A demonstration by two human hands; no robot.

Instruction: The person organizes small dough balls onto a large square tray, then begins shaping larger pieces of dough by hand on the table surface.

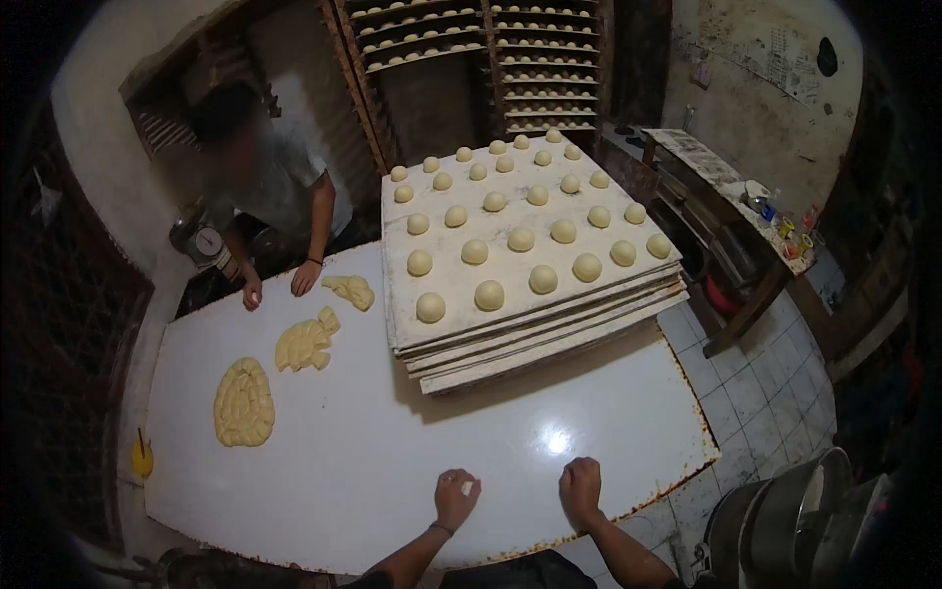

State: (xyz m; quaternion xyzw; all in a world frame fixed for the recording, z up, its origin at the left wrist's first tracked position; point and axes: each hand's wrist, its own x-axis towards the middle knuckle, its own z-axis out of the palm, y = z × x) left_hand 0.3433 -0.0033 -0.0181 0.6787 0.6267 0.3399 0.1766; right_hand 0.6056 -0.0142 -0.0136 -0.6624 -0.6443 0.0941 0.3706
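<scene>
On a clock face laid over the view, with 12 at the far side, the person's left hand (pixel 456 499) is at 6 and the right hand (pixel 581 488) at 5. The two hands are apart from each other, near the close edge of the white bench (pixel 343 491). Both have their fingers curled in. A small pale patch shows at the left hand's fingers; I cannot tell whether it is dough, nor whether the right hand has anything inside it.

Just off centre toward 1 o'clock, beyond the hands and apart from them, a stack of flour-dusted trays (pixel 530 339) rests on the bench. Round, pale dough balls (pixel 544 279) sit spaced in rough rows on the top tray.

Three pieces of dough lie on the bench: a scored oval mass (pixel 244 404) at 8 o'clock, a ragged-edged slab (pixel 302 346) between 8 and 9, and a smaller lump (pixel 350 291) at 9. A co-worker (pixel 289 182) in a grey shirt stands at 10 o'clock, one hand (pixel 306 278) near the smaller lump. Beside the co-worker, between 9 and 10, is a dial scale (pixel 206 241).

At 12 to 1 o'clock a tall rack (pixel 488 69) carries more dough balls on its shelves. A side table (pixel 687 152) stands at 2, and large metal pots (pixel 785 520) at 4 on the tiled floor (pixel 751 422).
</scene>
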